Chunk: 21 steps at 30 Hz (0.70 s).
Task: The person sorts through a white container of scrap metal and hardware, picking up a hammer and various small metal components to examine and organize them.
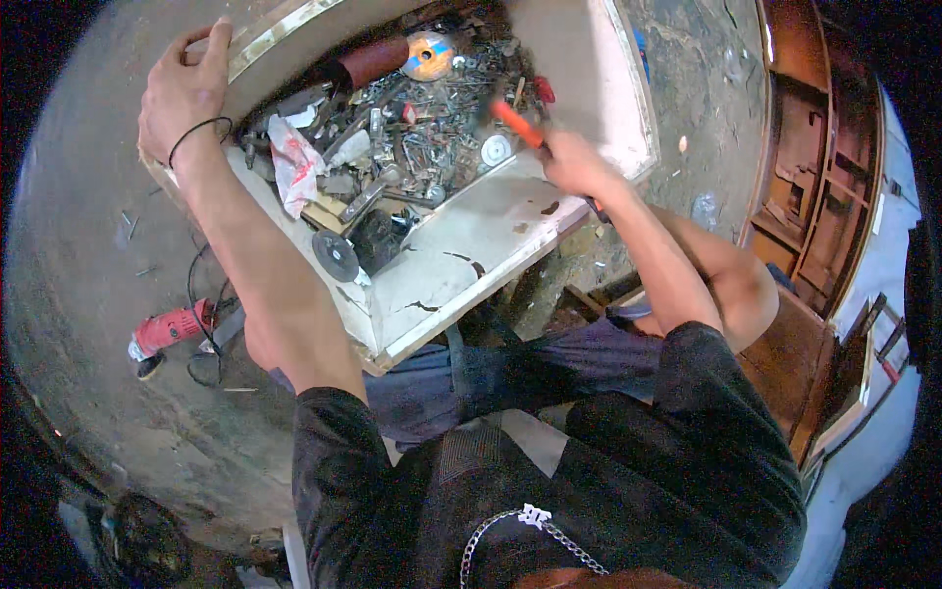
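A white-painted wooden box (pixel 422 290), worn along its edges, lies tilted across my lap. Inside it is a heap of screws, nails and small metal parts (pixel 422 137). My left hand (pixel 186 98) is closed on the box's far left corner, fingers bent over the rim. In my right hand (pixel 584 172) is what looks like a hammer (pixel 516 125) with an orange and black handle. It reaches over the heap, and its dark head is blurred against the metal parts.
The box also holds an orange disc (pixel 429 56), a dark grinding disc (pixel 336 256) and a crumpled plastic bag (pixel 294 165). A red angle grinder (pixel 172 329) with a black cord lies on the concrete floor at left. A brown wooden cabinet (pixel 800 177) stands at right.
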Available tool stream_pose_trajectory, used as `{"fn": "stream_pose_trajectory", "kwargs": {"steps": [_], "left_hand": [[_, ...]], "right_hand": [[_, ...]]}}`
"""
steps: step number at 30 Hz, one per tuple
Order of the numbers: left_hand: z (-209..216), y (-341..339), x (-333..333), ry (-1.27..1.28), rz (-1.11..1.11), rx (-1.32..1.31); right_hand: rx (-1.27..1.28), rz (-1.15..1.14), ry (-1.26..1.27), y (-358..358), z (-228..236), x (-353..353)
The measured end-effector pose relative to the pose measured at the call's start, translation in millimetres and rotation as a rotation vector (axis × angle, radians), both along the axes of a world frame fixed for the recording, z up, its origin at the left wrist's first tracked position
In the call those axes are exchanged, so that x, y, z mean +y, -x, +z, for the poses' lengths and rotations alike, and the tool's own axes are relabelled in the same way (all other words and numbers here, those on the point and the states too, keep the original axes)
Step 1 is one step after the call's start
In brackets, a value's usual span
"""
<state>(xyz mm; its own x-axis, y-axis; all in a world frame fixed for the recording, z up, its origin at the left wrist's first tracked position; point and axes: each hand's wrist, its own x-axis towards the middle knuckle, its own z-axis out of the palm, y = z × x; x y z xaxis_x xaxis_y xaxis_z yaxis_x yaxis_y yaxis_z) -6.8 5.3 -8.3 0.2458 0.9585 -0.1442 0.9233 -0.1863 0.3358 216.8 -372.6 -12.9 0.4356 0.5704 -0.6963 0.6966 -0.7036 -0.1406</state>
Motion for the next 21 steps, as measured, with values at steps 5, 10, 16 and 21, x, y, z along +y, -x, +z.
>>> {"fn": "stream_pose_trajectory", "kwargs": {"steps": [5,10,16,21], "left_hand": [[-14.0,3.7,11.1,0.018,-0.026,-0.004],[-14.1,3.5,9.8,0.021,-0.003,0.020],[-10.7,2.5,7.3,0.055,-0.026,-0.030],[-6.6,2.8,4.5,0.027,-0.017,-0.004]], "right_hand": [[0.196,-0.027,0.046,25.5,23.4,30.7],[-0.002,0.076,-0.125,-9.6,28.7,15.5],[-0.098,0.185,0.188,4.3,27.3,28.0],[0.089,0.214,0.150,51.8,16.7,33.8]]}}
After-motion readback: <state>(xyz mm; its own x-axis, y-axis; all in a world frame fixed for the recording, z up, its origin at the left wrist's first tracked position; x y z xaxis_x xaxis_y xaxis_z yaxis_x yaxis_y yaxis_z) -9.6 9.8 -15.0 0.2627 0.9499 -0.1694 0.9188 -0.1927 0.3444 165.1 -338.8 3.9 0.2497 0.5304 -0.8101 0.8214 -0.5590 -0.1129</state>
